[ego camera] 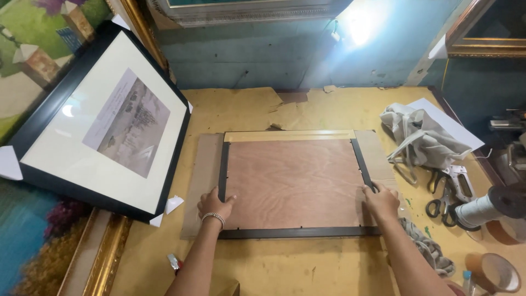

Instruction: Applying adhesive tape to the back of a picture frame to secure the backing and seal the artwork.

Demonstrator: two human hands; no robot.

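Both hands press flat and open on the face-down black picture frame (298, 186): my left hand (215, 204), beaded bracelet at the wrist, on its near-left corner, my right hand (382, 201) on its right rail, neither gripping. I see the plywood backing (296, 178) filling that frame. Right of the frame lie scissors (446, 197) and a grey cloth (419, 140); left of it leans a framed print (107, 123).
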